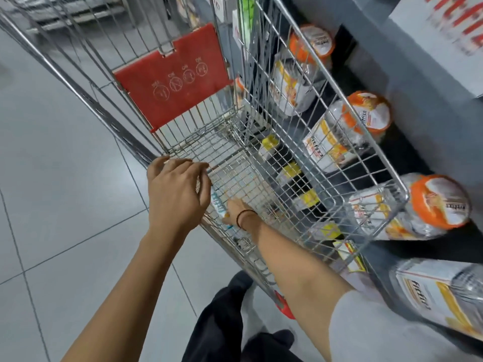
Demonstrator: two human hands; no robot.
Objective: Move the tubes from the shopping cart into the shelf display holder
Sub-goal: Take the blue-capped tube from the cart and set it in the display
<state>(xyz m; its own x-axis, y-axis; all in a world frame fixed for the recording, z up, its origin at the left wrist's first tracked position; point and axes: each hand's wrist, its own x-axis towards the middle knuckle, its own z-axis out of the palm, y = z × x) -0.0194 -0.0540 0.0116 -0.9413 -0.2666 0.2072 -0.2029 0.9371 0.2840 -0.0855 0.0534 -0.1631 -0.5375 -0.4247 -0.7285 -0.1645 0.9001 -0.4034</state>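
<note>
The wire shopping cart [261,142] stands tilted across the view, with its red child-seat flap [175,77] at the far end. My left hand [177,189] rests on the cart's near rim, fingers curled over the wire. My right hand [234,211], with a black band on the wrist, reaches down inside the cart. Its fingers are hidden behind my left hand. A white tube with teal lettering [218,205] lies against my right hand near the cart's near side. Whether the hand grips it is hidden. No display holder for tubes is recognisable.
Dark shelves on the right hold clear jars with orange lids [441,202] and yellow price tags [308,198], pressed close behind the cart's far side. Grey floor tiles [65,192] spread to the left. My dark trouser leg and shoe [235,309] are below the cart.
</note>
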